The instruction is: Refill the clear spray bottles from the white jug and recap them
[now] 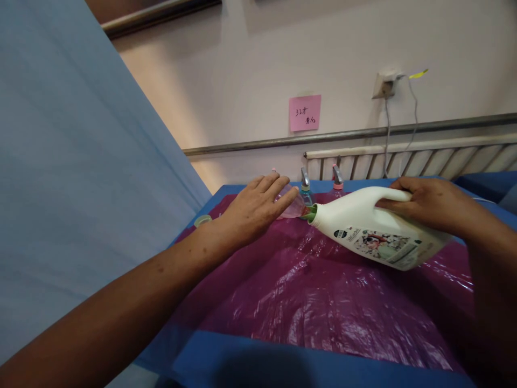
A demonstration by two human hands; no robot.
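My right hand (430,202) is closed round the handle of a cream detergent jug (374,229). The jug lies tilted on its side in the air, its green spout (311,213) pointing left. That spout meets the mouth of a clear pink plastic bottle (293,205), which leans toward it. Over the bottle's near side lies my left hand (262,207), gripping it; the hand hides much of the bottle. Whether liquid is flowing I cannot make out.
Behind stand a teal spray bottle (306,194) and a pink spray bottle (338,187). A pale green cap (202,220) lies at left on the purple plastic sheet (278,291) covering the blue table (242,355). A blue curtain (81,134) hangs at left; a radiator (424,156) is behind.
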